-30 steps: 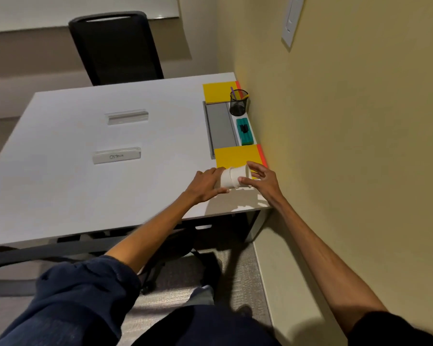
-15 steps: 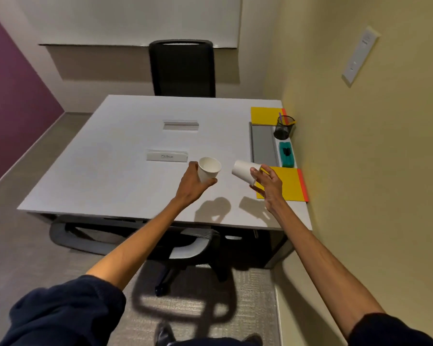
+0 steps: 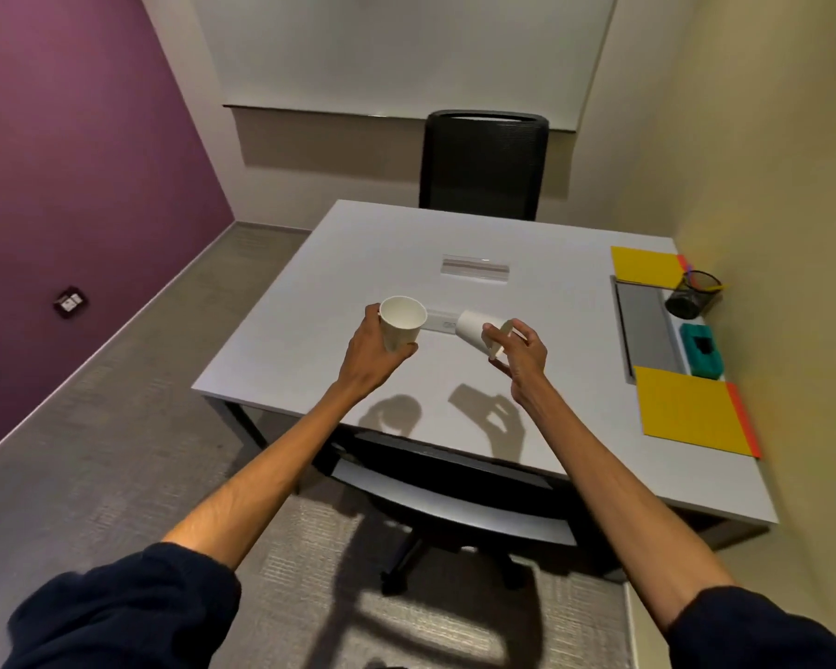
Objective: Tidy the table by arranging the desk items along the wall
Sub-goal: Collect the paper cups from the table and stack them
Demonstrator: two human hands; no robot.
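1. Two white paper cups are hovering above the white table, one in each hand, near each other but apart.
2. The left hand is wrapping its fingers around the left cup, which is standing upright, mouth opening upward.
3. The right hand is pinching the rim of the right cup between thumb and fingers; this cup is lying tilted, its base pointing left and away, its long axis running roughly sideways.
4. Two name plates are sitting mid-table: one partly hidden behind the cups, one farther back.
5. Along the right wall are lying two yellow pads, a grey tray, a mesh pen holder and a teal stapler.
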